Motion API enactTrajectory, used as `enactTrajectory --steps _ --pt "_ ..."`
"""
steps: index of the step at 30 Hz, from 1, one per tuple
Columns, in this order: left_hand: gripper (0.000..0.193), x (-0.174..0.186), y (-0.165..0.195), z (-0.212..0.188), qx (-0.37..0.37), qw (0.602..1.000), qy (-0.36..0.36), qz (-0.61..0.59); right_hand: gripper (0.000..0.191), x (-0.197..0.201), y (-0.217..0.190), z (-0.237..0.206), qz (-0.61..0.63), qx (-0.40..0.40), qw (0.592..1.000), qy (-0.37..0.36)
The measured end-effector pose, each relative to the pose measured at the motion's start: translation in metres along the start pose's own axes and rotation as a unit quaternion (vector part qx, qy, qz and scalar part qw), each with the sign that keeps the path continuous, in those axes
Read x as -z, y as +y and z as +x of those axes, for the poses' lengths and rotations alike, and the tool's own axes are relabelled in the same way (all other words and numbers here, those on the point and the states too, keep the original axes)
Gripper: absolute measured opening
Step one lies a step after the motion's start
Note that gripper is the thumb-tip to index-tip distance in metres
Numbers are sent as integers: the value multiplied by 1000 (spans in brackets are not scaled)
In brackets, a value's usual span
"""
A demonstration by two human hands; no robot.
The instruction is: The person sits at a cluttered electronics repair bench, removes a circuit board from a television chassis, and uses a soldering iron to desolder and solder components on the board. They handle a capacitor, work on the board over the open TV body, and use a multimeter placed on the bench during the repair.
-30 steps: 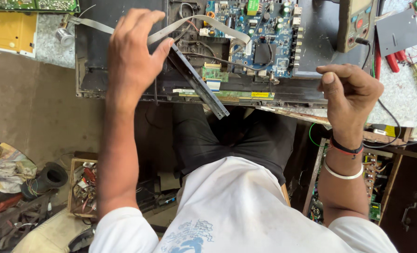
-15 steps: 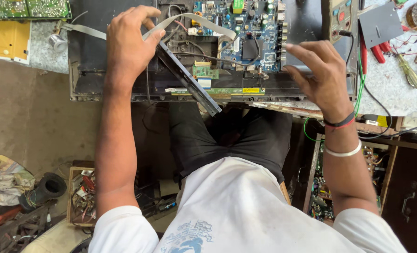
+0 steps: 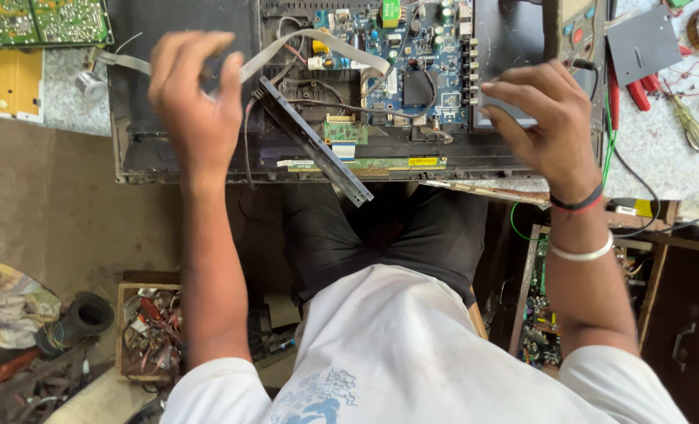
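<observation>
Opened flat-screen chassis [image 3: 192, 157] lies back-up at the near edge of the tabletop [image 3: 655, 149], overhanging the person's lap. Left hand [image 3: 196, 102] is over the chassis's left part, fingers curled loosely at the grey ribbon cable [image 3: 318, 43]; I cannot tell whether it grips anything. Right hand [image 3: 542, 118] is spread open, fingertips resting on the dark panel beside the blue circuit board [image 3: 412, 67], holding nothing. A black metal strip [image 3: 314, 141] lies diagonally across the frame, loose. Judged step: working on the exposed internals. Next move calls for care around the ribbon cable and thin wires.
</observation>
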State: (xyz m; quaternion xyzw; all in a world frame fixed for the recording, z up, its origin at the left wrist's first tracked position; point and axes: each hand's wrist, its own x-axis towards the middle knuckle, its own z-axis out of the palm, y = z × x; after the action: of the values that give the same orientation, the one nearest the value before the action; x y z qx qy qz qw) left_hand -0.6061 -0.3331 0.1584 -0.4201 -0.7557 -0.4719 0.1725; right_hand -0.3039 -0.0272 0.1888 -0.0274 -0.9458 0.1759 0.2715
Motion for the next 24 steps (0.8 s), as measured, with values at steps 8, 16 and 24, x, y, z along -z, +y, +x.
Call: enactTrajectory --steps 8,16,24 --pt "19 -22 18 -161 289 909 264 -147 15 -16 -42 -54 187 -29 980 61" --pt "50 -79 2 -236 352 895 225 -158 10 -66 -77 -91 362 136 920 -61" --pt "61 -51 49 -260 440 860 34 -258 33 -113 -142 -106 442 -53 853 -271"
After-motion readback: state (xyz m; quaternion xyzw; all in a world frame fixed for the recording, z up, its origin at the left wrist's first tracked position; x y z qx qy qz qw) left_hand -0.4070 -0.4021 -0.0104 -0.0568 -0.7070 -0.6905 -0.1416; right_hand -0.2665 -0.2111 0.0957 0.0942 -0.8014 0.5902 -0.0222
